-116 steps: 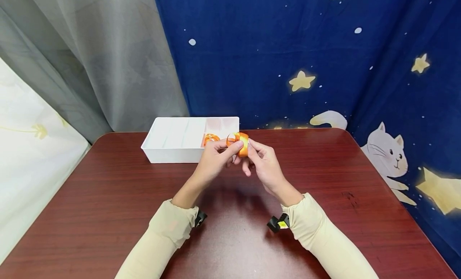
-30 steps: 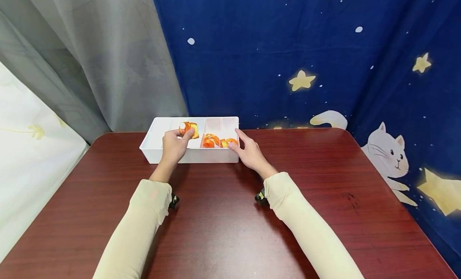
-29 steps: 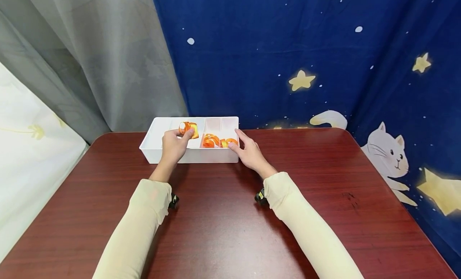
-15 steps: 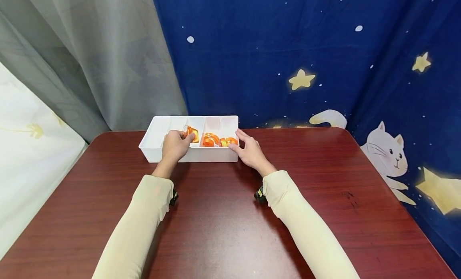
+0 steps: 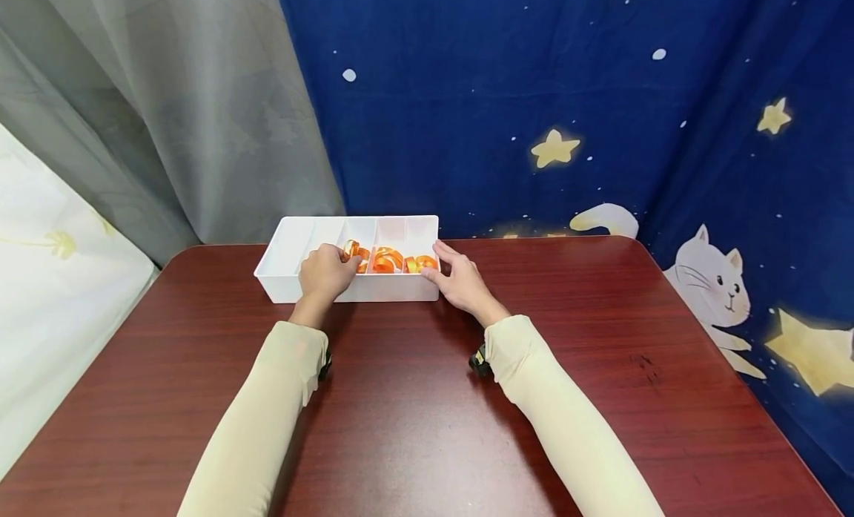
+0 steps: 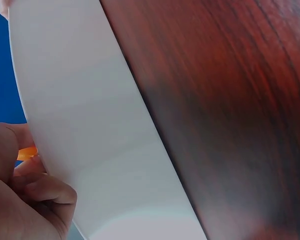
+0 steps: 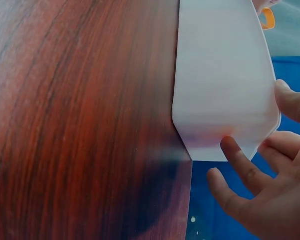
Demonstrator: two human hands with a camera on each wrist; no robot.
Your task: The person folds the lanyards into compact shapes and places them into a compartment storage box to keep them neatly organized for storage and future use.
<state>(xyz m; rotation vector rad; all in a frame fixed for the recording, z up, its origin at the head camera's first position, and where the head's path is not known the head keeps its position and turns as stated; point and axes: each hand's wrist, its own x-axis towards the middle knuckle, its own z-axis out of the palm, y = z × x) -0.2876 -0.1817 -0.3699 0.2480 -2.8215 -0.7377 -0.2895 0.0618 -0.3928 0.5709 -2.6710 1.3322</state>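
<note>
A white divided box (image 5: 383, 287) stands toward the back of the table. My left hand (image 5: 325, 274) reaches over its front rim and pinches a coil of orange ribbon (image 5: 360, 254) low in the middle compartment. In the left wrist view only a sliver of that orange ribbon (image 6: 27, 153) shows between thumb and fingers. Two more orange ribbon coils lie in the compartments to the right, one in the pink-sided compartment (image 5: 387, 261), another in the end one (image 5: 419, 263). My right hand (image 5: 465, 281) rests at the box's right front corner, thumb on the rim, loosely extended fingers along the end wall (image 7: 214, 135).
The dark red wooden table (image 5: 414, 398) spreads in front of the box. Close behind the box hang a grey curtain (image 5: 220, 131) and a blue starry curtain (image 5: 467, 116). The box's two left compartments hold nothing visible.
Earlier, both hands held an orange ribbon coil in front of the box. My left hand has since lowered a ribbon coil into the middle compartment; my right hand stays at the box corner.
</note>
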